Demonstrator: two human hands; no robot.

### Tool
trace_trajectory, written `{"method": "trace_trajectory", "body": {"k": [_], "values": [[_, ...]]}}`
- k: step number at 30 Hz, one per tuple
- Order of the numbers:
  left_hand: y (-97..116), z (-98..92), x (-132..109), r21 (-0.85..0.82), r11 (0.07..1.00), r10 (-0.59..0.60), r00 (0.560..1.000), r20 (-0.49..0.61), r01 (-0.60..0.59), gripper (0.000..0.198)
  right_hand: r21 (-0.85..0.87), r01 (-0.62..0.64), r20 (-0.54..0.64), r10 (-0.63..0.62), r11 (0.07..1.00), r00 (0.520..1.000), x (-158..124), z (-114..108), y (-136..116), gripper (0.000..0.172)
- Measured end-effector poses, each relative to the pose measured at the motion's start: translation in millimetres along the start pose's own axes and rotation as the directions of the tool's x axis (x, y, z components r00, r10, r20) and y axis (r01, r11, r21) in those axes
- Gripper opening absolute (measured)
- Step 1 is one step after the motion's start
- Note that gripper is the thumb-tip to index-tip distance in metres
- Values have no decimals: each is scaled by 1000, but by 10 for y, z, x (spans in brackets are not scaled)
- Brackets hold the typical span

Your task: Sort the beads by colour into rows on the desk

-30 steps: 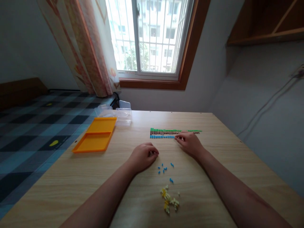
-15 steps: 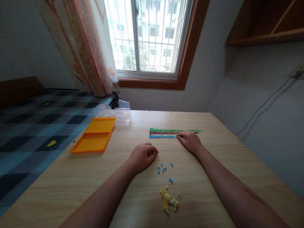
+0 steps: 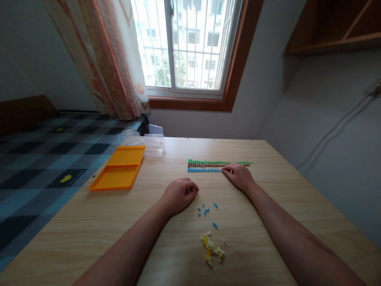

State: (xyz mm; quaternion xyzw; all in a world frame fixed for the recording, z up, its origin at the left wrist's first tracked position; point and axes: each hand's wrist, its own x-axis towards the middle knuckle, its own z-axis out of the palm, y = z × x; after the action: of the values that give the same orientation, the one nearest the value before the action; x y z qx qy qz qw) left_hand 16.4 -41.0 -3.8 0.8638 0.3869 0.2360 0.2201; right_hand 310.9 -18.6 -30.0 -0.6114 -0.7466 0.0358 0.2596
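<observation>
At the right end of the row of small blue bricks (image 3: pixel 201 170), my right hand (image 3: pixel 238 176) is closed, thumb and fingertips pinched on a tiny blue brick (image 3: pixel 222 170). Behind that row run a brown row (image 3: pixel 199 165) and a green row (image 3: pixel 198 161), partly covered by this hand. My left hand (image 3: pixel 179 194) rests on the table with its fingers curled. Whatever it may hold is hidden. Just to its right lie several loose blue bricks (image 3: pixel 207 210). Nearer to me is a small heap of yellow and cream pieces (image 3: pixel 209 252).
An orange tray (image 3: pixel 131 165) with two sections lies on the left of the wooden table (image 3: pixel 256 242). Clear plastic boxes (image 3: pixel 154 145) stand behind it. Beyond the table's left edge is a checked bed (image 3: pixel 35 159); a window (image 3: pixel 193 51) is ahead.
Both hands stay almost where they were, the right one still at the end of the blue row. The whole view has shifted very slightly.
</observation>
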Motion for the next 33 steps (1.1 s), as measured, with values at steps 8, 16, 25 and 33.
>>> {"method": "trace_trajectory", "body": {"k": [8, 16, 25, 33], "values": [[1, 5, -12, -17, 1000, 8, 1000, -9, -8, 15, 4, -1, -17, 1, 1000, 1000, -11, 9, 34, 20], [19, -8, 2, -9, 1000, 6, 1000, -5, -6, 14, -15, 0, -17, -1, 1000, 1000, -10, 7, 31, 21], [22, -12, 0, -22, 1000, 3, 1000, -3, -4, 15, 3, -19, 1, 19, 1000, 1000, -7, -9, 8, 21], [21, -14, 1, -5, 1000, -3, 1000, 6, 3, 15, -4, -28, 5, 28, 1000, 1000, -9, -11, 1, 22]]}}
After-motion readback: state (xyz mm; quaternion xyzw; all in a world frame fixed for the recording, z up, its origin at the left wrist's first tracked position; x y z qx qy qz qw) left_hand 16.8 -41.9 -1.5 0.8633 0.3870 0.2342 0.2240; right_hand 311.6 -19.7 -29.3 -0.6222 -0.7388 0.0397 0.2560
